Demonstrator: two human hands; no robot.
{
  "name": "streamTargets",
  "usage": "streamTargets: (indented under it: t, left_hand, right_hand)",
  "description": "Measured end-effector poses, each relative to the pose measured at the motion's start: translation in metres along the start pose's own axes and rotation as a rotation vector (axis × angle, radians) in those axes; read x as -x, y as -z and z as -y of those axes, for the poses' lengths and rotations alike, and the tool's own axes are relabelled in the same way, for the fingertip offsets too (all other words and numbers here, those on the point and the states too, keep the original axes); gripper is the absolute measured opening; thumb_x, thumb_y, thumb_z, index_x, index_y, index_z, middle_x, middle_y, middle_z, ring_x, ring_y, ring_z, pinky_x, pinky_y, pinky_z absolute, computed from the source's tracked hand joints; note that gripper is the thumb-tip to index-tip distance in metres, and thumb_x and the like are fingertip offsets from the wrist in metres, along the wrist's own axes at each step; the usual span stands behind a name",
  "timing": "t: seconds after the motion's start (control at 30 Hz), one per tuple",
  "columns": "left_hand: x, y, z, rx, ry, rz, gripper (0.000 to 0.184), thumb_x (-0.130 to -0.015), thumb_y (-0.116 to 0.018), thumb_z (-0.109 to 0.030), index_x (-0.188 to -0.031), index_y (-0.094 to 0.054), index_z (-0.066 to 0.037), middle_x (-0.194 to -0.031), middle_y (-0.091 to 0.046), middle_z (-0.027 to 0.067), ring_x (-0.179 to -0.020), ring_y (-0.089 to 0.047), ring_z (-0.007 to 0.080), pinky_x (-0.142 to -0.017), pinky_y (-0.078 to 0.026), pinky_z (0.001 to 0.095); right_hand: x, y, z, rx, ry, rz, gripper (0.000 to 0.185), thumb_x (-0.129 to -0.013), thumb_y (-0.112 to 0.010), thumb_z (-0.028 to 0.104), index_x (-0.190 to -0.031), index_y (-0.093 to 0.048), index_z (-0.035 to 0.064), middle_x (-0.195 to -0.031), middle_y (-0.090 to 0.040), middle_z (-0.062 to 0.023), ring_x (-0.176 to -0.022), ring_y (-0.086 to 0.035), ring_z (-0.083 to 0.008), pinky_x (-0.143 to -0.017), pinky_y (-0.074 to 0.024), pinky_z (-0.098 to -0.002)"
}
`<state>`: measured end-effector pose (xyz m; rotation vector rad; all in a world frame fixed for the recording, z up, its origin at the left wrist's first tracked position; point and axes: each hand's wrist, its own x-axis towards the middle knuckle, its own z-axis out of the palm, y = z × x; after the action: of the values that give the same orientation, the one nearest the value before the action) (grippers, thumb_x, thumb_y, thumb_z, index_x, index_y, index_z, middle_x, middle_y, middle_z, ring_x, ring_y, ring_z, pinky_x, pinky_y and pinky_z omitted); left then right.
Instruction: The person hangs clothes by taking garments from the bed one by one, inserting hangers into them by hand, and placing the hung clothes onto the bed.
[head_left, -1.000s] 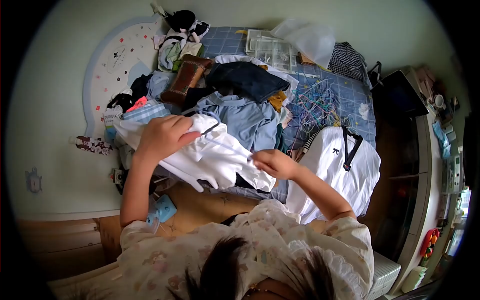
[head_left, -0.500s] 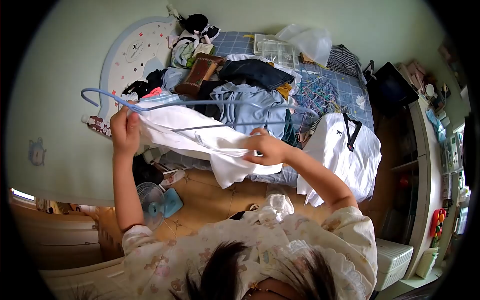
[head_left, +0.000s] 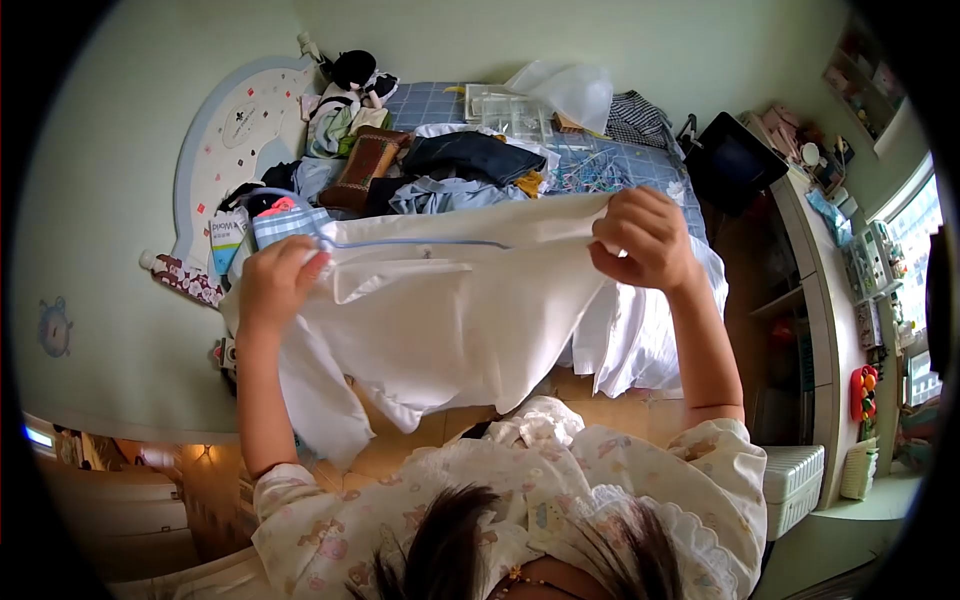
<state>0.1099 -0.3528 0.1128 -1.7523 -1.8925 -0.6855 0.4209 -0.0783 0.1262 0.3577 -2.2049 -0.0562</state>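
A white shirt is stretched out between my two hands, its lower part hanging in folds. My left hand is closed on the shirt cloth and on the neck of a blue clothes hanger. The hanger's hook rises up and left above that hand, and one of its arms runs right along the shirt's upper part. At the right, my right hand is closed around the shirt's upper edge. The hanger's far end is hidden in the cloth.
Beyond the shirt, the bed carries a clothes pile, a brown patterned cushion and a heap of hangers. Another white garment lies at the bed's right edge. A dark screen stands farther right.
The shirt has been spread wide and now hangs open across the view. My right hand has moved up and right, pulling its edge. My left hand has shifted slightly right and lower.
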Motion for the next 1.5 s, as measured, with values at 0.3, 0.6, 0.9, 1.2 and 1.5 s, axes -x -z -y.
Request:
streamTargets:
  t: [0.3, 0.6, 0.9, 1.2, 1.5]
  left_hand:
    - [-0.047, -0.019, -0.044, 0.260, 0.210, -0.117, 0.031, -0.091, -0.056, -0.026, -0.095, -0.059, 0.004, -0.065, -0.056, 0.0179, -0.053, -0.054, 0.0306, -0.049, -0.041, 0.0349]
    - [-0.072, -0.020, -0.049, 0.379, 0.085, -0.162, 0.037, -0.093, -0.053, -0.028, -0.100, -0.056, 0.008, -0.070, -0.057, 0.0190, -0.058, -0.054, 0.0258, -0.057, -0.043, 0.0327]
    - [-0.089, 0.032, -0.042, 0.418, 0.132, -0.267, 0.024, -0.095, -0.051, -0.024, -0.094, -0.058, -0.001, -0.071, -0.053, 0.0017, -0.066, -0.045, 0.0077, -0.062, -0.039, 0.0213]
    - [-0.062, 0.015, -0.023, 0.399, 0.209, 0.123, 0.029, -0.095, -0.049, -0.028, -0.113, -0.057, -0.007, -0.104, -0.062, 0.0103, -0.095, -0.058, 0.0205, -0.083, -0.044, 0.0308]
    - [-0.045, -0.019, 0.011, -0.024, -0.187, -0.063, 0.010, -0.084, -0.063, -0.013, -0.088, -0.058, -0.006, -0.070, -0.062, 0.0139, -0.061, -0.060, 0.0342, -0.051, -0.047, 0.0376]
  right_hand:
    - [-0.062, 0.069, 0.031, -0.329, -0.072, -0.207, 0.036, -0.074, -0.068, 0.007, -0.110, -0.062, 0.0038, -0.111, -0.060, -0.0171, -0.107, -0.056, -0.0347, -0.090, -0.0465, -0.0388]
    - [-0.033, 0.048, 0.011, -0.051, -0.512, 0.264, 0.016, -0.088, -0.059, 0.016, -0.096, -0.060, 0.0026, -0.083, -0.060, -0.0145, -0.071, -0.056, -0.0358, -0.064, -0.0470, -0.0385]
    - [0.011, 0.031, 0.004, -0.032, -0.550, 0.102, 0.010, -0.085, -0.061, 0.011, -0.084, -0.058, 0.0011, -0.071, -0.054, -0.0121, -0.059, -0.052, -0.0307, -0.054, -0.0418, -0.0362]
    - [0.044, 0.048, -0.004, -0.105, -0.781, -0.069, 0.014, -0.088, -0.059, 0.010, -0.079, -0.056, -0.0003, -0.061, -0.041, -0.0066, -0.053, -0.035, -0.0133, -0.048, -0.0330, -0.0272]
    - [0.066, 0.082, -0.009, -0.066, -0.812, 0.029, 0.028, -0.088, -0.060, 0.011, -0.069, -0.043, 0.0009, -0.057, -0.031, -0.0035, -0.052, -0.027, -0.0113, -0.046, -0.0278, -0.0278]
